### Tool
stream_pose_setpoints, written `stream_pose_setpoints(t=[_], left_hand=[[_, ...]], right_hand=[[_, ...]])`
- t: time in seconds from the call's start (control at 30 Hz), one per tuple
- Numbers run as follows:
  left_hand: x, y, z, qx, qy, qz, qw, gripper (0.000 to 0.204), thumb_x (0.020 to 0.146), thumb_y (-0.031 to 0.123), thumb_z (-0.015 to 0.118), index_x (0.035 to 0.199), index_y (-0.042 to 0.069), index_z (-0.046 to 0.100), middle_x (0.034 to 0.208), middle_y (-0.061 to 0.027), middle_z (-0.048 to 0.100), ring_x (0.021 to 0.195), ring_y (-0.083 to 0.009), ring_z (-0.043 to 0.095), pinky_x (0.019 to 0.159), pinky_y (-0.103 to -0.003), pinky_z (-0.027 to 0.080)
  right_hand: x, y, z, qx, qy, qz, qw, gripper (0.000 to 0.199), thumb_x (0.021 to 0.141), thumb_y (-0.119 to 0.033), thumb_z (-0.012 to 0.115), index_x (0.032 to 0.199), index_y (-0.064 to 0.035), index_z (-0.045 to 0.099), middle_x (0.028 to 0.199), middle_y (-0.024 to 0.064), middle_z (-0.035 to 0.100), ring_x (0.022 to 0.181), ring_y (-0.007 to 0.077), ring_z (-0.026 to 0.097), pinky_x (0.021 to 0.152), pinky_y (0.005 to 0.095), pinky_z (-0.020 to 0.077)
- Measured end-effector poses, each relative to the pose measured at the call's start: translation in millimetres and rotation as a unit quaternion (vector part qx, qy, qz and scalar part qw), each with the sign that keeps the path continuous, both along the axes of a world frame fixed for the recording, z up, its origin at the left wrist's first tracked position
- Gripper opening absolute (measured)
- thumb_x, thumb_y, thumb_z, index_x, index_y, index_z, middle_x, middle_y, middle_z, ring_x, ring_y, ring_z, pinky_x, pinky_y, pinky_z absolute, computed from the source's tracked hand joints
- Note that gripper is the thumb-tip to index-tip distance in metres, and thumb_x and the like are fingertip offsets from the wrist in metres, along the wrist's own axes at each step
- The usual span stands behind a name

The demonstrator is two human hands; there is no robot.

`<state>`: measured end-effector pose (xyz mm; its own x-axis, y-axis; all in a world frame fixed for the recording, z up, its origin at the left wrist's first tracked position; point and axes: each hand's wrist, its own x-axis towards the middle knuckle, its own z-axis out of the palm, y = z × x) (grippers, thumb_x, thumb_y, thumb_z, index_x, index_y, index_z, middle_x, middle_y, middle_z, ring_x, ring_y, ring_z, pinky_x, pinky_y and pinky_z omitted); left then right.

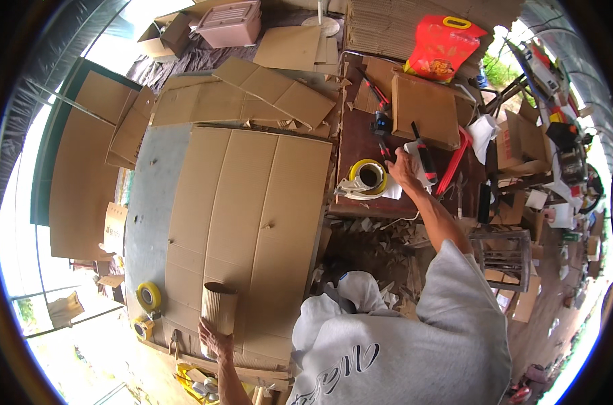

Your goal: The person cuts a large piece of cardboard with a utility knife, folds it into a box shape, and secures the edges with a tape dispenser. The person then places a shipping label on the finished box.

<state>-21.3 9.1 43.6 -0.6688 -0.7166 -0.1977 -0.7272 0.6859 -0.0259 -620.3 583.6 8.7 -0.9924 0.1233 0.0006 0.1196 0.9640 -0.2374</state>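
Observation:
A short corrugated cardboard tube stands tilted on the near part of a large creased cardboard sheet. My left hand is closed round its lower side. Far to the right, my right hand reaches over a dark red table, its fingers bent at the end of a slim red-and-black tool. Close by that hand lie a yellow-rimmed tape roll in a white dispenser and a larger black-and-red tool on something white.
Two yellow tape rolls sit at the grey table's left edge, with pliers nearby. Folded cardboard lies beyond the sheet. A brown box and a red bag stand at the far right. Cardboard scraps litter the floor between tables.

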Motion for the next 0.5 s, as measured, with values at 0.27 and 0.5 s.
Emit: stream_pose_setpoints(t=[0.27, 0.5], left_hand=[[-7.2, 4.1, 11.4, 0.0, -0.028, 0.0, 1.0, 0.119, 0.066, 0.03, 0.092, 0.159, 0.0, 0.025, 0.158, -0.0235, 0.037, 0.148, -0.0434, 0.032, 0.122, -0.053, 0.026], [-7.7, 4.6, 15.4, 0.001, 0.065, 0.023, 0.998, 0.113, 0.059, 0.007, 0.086, 0.158, 0.01, 0.031, 0.15, -0.0191, 0.04, 0.143, -0.0416, 0.036, 0.12, -0.054, 0.026]], right_hand=[[-61.4, 23.6, -51.6, -0.03, -0.01, 0.078, 0.996, 0.032, 0.065, -0.007, 0.07, 0.096, -0.0035, 0.068, 0.091, 0.02, 0.068, 0.093, 0.0388, 0.067, 0.084, 0.0457, 0.0533], [-59.5, -3.3, 28.8, 0.014, 0.237, 0.085, 0.968, 0.035, 0.097, -0.034, 0.071, 0.117, -0.0058, 0.065, 0.106, 0.0182, 0.074, 0.089, 0.0375, 0.073, 0.075, 0.0471, 0.0557]])
